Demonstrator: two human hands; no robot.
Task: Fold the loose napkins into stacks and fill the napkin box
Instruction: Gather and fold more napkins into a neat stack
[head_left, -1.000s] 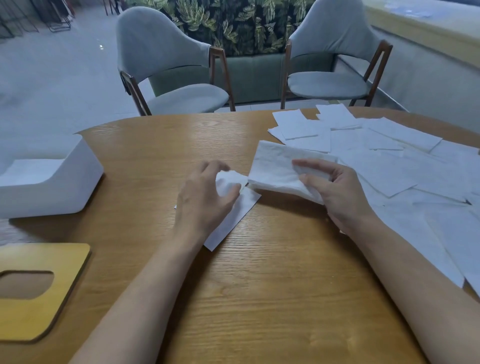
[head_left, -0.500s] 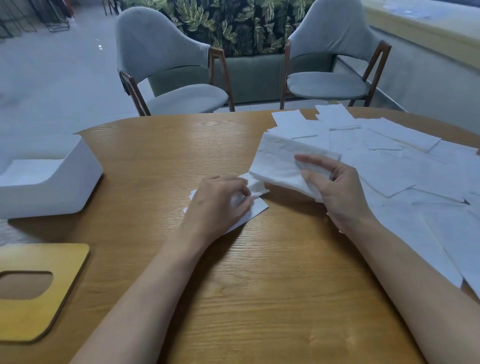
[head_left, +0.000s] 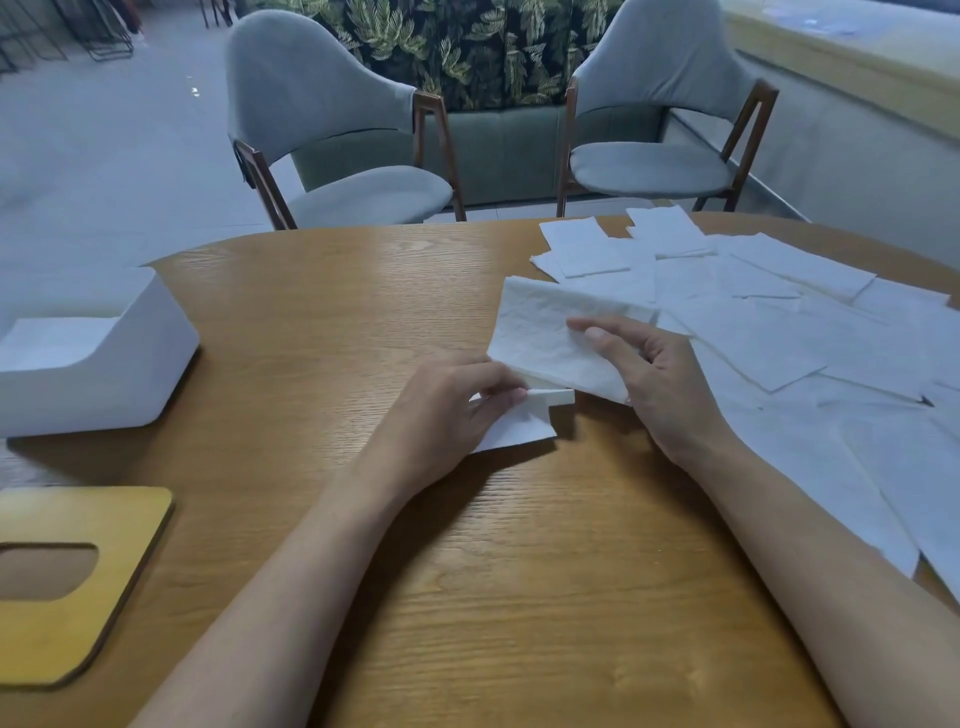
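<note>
At the middle of the table (head_left: 519, 597), the left hand (head_left: 441, 415) pinches a small folded napkin (head_left: 519, 434) just beneath the larger sheet (head_left: 540, 332) the right hand (head_left: 665, 384) grips, napkin box (head_left: 114, 374) well off leftward.

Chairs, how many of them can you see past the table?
2. The left chair stands just beyond the far edge of the table, left of centre; the right chair stands beyond it toward the right. Others could sit outside the frame.
</note>
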